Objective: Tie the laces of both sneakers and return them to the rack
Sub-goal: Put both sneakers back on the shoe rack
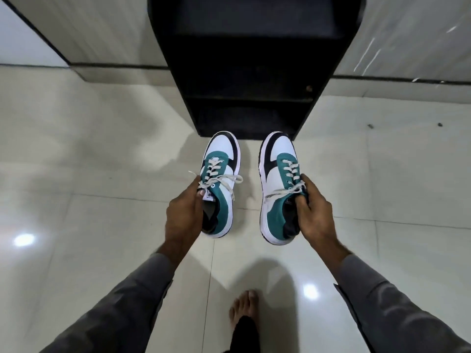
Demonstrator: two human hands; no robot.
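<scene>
Two grey sleeves (pixel 122 299) rise from the bottom corners of the frame, and between them, at the lower centre, a bare foot (pixel 244 310) stands on the glossy pale tiled floor (pixel 76 154). Above the sleeves, each hand carries one sneaker in the middle of the frame. At centre left, the left hand (pixel 182 211) grips the left sneaker (pixel 220 184) at its collar, fingers curled into the opening and thumb pressed by the tongue. At centre right, the right hand (pixel 314 212) holds the right sneaker (pixel 279 184) likewise, fingers curled into the opening and around the collar. Both shoes are white, teal and black, toes pointing toward the top of the frame. Their off-white laces (pixel 224 180) look knotted, with loose ends trailing sideways. Just beyond the toes, at the upper centre, stands the black rack (pixel 254 59), its dark shelves facing the person. Behind it runs a pale wall (pixel 407 34).
</scene>
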